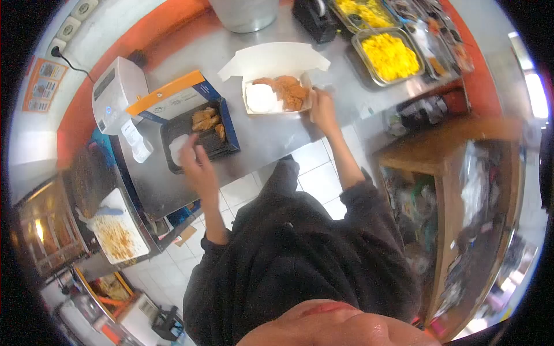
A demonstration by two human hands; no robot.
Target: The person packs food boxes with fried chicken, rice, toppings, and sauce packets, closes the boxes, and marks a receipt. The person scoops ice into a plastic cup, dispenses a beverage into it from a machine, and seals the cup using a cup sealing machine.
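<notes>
My left hand (198, 167) is over the front left corner of an open dark takeaway box (231, 130), with its fingers apart and slightly blurred. Its fingertips are at a white rounded lump (178, 149) inside that box; whether they touch it I cannot tell. Browned chicken pieces (206, 123) lie in the box's back right part. To the right stands an open white takeaway box (277, 115), holding breaded fried chicken (291, 92) and a white rounded portion (261, 98). My right hand (323, 109) is closed on this white box's right side.
A white label printer (120, 92) with a paper strip (136, 141) stands at the left. Metal trays of yellow food (391, 57) line the back right. A metal pot (244, 11) is behind. A stained white cutting board (119, 228) lies lower left; a wooden cabinet (444, 207) stands right.
</notes>
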